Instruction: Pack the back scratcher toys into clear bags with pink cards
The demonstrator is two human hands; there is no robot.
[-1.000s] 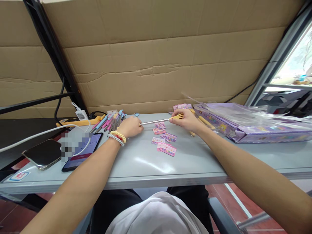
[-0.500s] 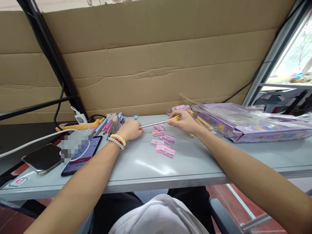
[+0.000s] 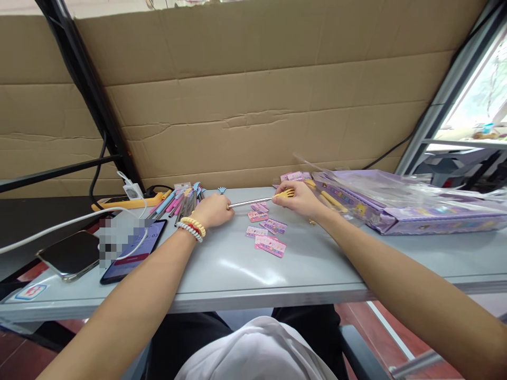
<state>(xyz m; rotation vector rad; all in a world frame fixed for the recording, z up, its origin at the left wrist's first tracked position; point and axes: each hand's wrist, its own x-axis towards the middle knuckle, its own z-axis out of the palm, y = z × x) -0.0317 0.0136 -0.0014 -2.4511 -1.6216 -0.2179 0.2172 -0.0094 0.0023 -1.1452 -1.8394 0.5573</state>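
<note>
One back scratcher, held at both ends by us. Left hand is closed in a fist round the handle end; fingers hide most of that grip. Right hand pinches the yellow head, its prongs showing past the fingertips. Metal rod spans the gap between our hands, slightly tilted in view, across the middle of the grey table. Can't tell if any of it touches the tabletop.

Small pink and purple cards lie loose on our side of the rod, some overlapping. More cards sit beyond our right hand, by the corner of the purple box. Clear plastic is heaped on the box. Yellow sticks lie between our right wrist and the box.

On our left: a bundle of pink, blue and grey sticks just beyond the left hand, plus a light-blue hand-shaped piece near it. We've got bracelets on the left wrist. Further left, a lit phone, a dark phone and a white cable. Cardboard stands along the back.
</note>
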